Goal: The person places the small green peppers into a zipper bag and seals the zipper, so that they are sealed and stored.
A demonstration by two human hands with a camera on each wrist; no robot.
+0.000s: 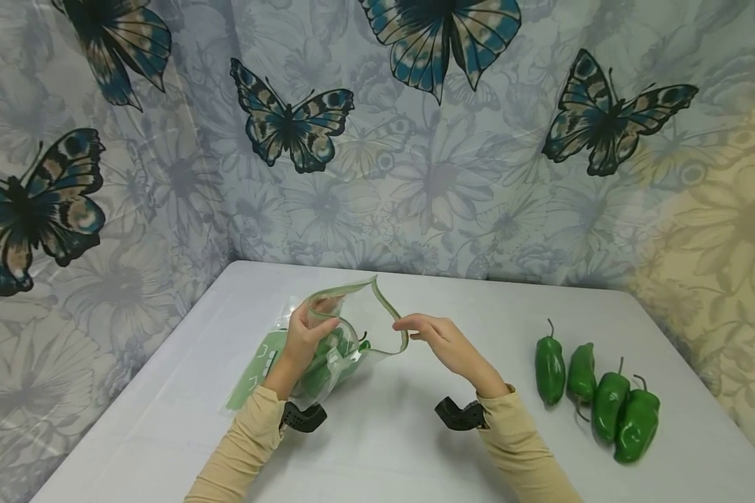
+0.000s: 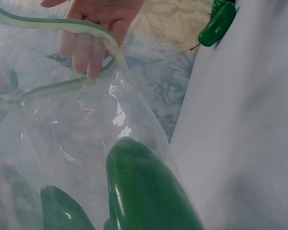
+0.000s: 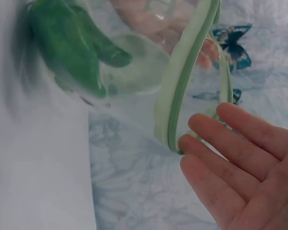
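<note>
head view, from where i stand: the left hand point(image 1: 305, 339) clamps the rim of the clear bag point(image 3: 170, 105) between thumb and fingers; were that pinch to slacken, the mouth could sag closed. the bag sits left of centre on the tabletop point(image 1: 390, 447), green peppers inside point(image 2: 144, 191), which might slide out if its bottom lifted. the right hand point(image 1: 447, 344), fingers straight and apart at the rim's right edge, isn't gripping, so the rim could spring away. far right, four loose peppers point(image 1: 610, 405) lie close together; a careless sleeve point(image 1: 528, 440) could set one rolling.
</note>
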